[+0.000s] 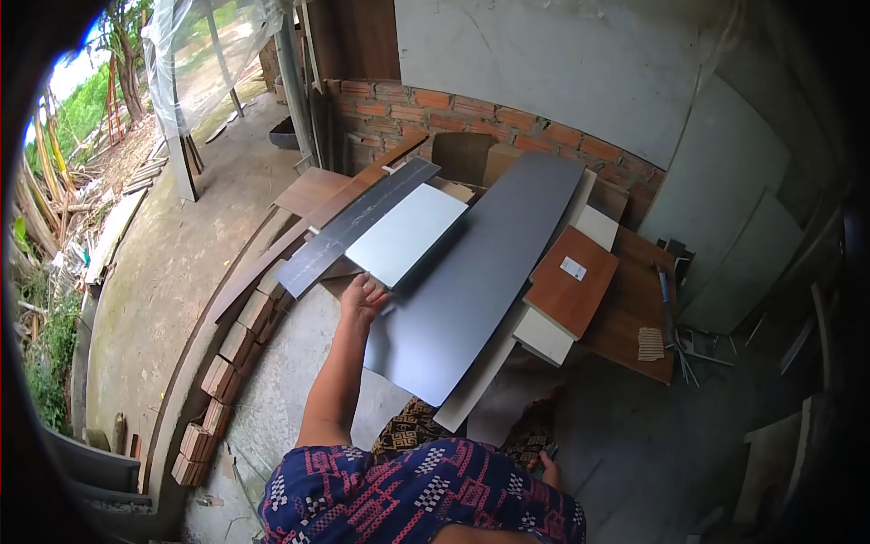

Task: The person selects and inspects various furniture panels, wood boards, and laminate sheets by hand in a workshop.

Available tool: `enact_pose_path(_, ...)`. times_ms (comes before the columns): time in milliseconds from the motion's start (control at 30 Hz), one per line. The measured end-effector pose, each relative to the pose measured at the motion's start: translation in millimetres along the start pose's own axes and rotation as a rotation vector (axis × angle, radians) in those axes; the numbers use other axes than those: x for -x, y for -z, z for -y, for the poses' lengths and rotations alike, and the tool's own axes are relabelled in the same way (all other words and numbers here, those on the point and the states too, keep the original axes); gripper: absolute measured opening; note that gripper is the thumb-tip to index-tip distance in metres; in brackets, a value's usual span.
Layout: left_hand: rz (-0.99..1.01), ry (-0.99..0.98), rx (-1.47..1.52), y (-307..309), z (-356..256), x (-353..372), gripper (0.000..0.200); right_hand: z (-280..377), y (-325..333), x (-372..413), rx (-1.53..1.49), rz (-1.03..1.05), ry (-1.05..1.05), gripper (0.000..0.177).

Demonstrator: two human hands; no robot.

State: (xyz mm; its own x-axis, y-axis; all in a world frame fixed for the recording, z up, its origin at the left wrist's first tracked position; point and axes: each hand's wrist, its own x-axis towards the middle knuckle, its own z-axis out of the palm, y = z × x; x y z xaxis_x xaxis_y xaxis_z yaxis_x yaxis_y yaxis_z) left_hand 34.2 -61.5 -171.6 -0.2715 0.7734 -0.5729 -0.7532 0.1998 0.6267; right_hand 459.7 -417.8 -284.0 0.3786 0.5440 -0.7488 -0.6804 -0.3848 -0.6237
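My left hand (364,299) is at the near edge of a small white panel (408,234), its fingers closed on that edge. The white panel lies partly over a dark, marble-veined strip (358,227). Just right of it stretches a long, dark grey board (489,263) with a sheen. Low by my right side, my right hand (551,471) is closed around a small green object (550,451); most of it is hidden, so its kind does not show. A reddish-brown board (573,281) with a white label lies to the right of the grey board.
A brown board (634,317) at the right carries a hammer-like tool (663,290) and a ribbed tan piece (651,344). Stacked bricks (220,379) line a low curb at left. Large grey sheets (743,181) lean at right. A brick wall (471,109) stands behind.
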Motion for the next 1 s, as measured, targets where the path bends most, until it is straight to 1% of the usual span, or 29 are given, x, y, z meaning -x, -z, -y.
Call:
enact_pose_path(67,0.075,0.027,-0.039,13.8,9.0,-42.8,0.04,0.1,-1.6,1.4,-0.023,-0.005,-0.014,0.019)
enact_pose_path(200,0.022,-0.032,-0.172,-10.3,-6.2,-9.6,0.027,3.7,-5.4,5.7,-0.008,-0.025,-0.045,0.018)
enact_pose_path(233,0.005,-0.086,-0.227,-8.9,-6.4,-17.1,0.036,4.5,-5.9,4.2,0.005,-0.024,-0.062,0.017)
enact_pose_path(300,-0.042,-0.124,-0.275,-11.5,-13.5,-19.6,0.044,3.0,-3.8,-1.0,0.032,-0.012,-0.095,0.016)
enact_pose_path(367,-0.095,-0.168,-0.374,-17.4,-18.6,-20.2,0.053,-3.1,-0.4,-7.0,0.004,-0.079,-0.082,0.02)
enact_pose_path(400,-0.135,-0.203,-0.424,-21.2,-20.8,-16.1,0.055,-2.7,-3.5,-6.1,-0.013,-0.115,-0.075,0.022)
enact_pose_path(467,-0.216,-0.269,-0.528,-27.6,-25.9,-6.0,0.059,0.5,-7.5,-3.2,0.049,-0.113,-0.052,0.023)
enact_pose_path(500,-0.213,-0.28,-0.501,-25.1,-25.7,-11.9,0.065,1.6,-8.9,-1.1,0.081,-0.115,-0.042,0.024)
enact_pose_path(600,-0.201,-0.38,-0.6,-18.1,-21.6,-29.1,0.068,-0.3,-1.2,-7.8,0.162,-0.061,-0.008,0.026)
enact_pose_path(700,-0.178,-0.396,-0.583,-14.7,-19.4,-32.6,0.068,-5.7,2.4,-15.2,0.075,-0.111,-0.041,0.025)
enact_pose_path(800,-0.196,-0.451,-0.616,-9.3,-12.6,-50.0,0.065,10.7,-24.4,16.7,0.132,-0.115,-0.005,0.024)
enact_pose_path(900,-0.313,-0.681,-0.76,-10.1,-4.1,-55.9,0.06,7.0,-17.7,10.5,0.125,-0.109,0.003,0.024)
enact_pose_path(1000,-0.401,-0.786,-0.869,-18.8,-0.6,-36.2,0.056,3.4,-13.6,0.8,0.115,-0.106,-0.008,0.024)
